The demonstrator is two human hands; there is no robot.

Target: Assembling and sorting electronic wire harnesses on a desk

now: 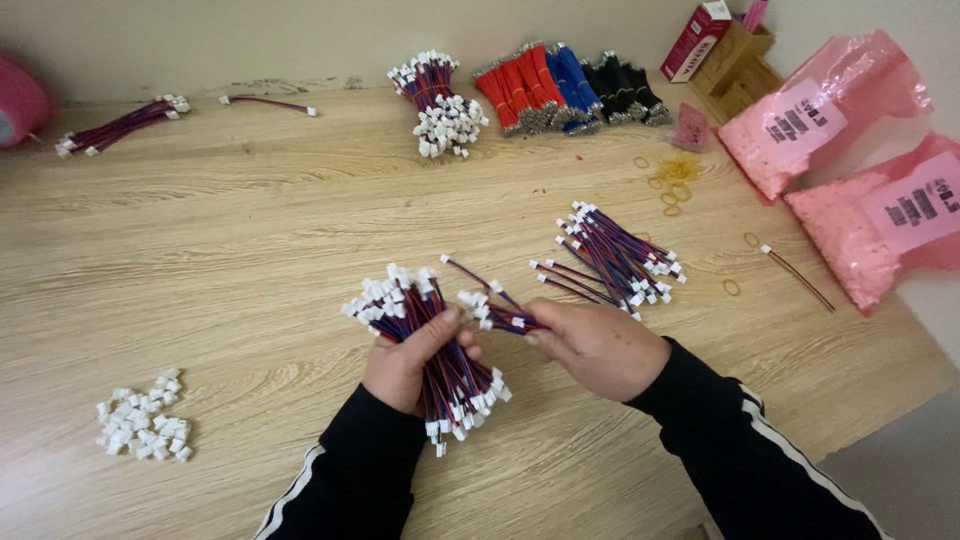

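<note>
My left hand [408, 362] grips a thick bundle of short red-and-blue wires with white plug connectors [432, 340] on both ends, held just above the wooden table [230, 260]. To its right, my right hand [598, 345] pinches a few of the same wires [492, 310], their white plugs pointing toward the bundle. A loose pile of the same wires [615, 258] lies right behind my right hand.
A heap of loose white plugs [145, 420] sits at the front left. At the back lie more wire bundles [440, 100], red, blue and black wire bunches [565, 88], and a cardboard box [735, 55]. Two pink bags [850, 150] and rubber bands [675, 180] lie right.
</note>
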